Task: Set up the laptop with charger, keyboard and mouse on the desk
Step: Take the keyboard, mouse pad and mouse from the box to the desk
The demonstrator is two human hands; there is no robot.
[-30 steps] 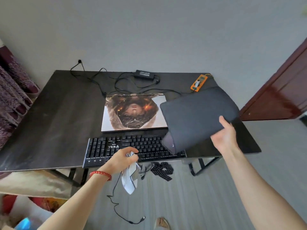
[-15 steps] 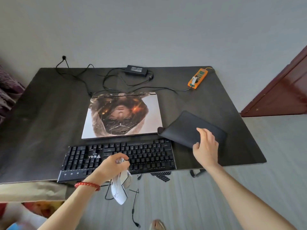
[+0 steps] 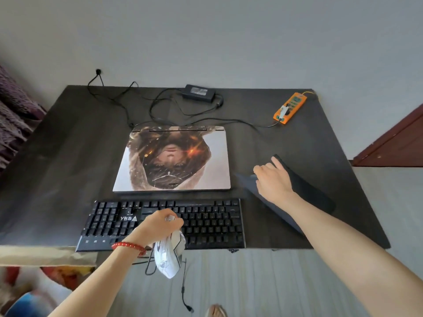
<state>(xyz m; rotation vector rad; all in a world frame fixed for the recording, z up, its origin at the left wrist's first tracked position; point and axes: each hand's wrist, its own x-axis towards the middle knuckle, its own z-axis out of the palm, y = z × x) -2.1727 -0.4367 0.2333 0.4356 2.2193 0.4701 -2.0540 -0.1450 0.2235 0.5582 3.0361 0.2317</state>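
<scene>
A closed laptop (image 3: pixel 174 156) with a printed lid lies in the middle of the dark desk (image 3: pixel 68 156). In front of it sits a black keyboard (image 3: pixel 206 220). My left hand (image 3: pixel 160 227) grips a white mouse (image 3: pixel 167 259) over the keyboard's front edge, and its cable (image 3: pixel 183 289) dangles toward the floor. My right hand (image 3: pixel 272 181) rests on a black mouse pad (image 3: pixel 306 193) lying on the desk right of the laptop. The charger brick (image 3: pixel 198 93) lies at the back, with one cable running to the laptop's rear and another to an orange power strip (image 3: pixel 290 107).
Loose black cables loop across the desk's back left up to the wall. A dark red door (image 3: pixel 393 143) stands at the right. Purple fabric (image 3: pixel 13 115) lies beyond the desk's left edge. A foot (image 3: pixel 215 311) shows on the grey floor below.
My right hand has brought the mouse pad down from the air onto the desk right of the laptop and now lies on it. The left hand still holds the mouse.
</scene>
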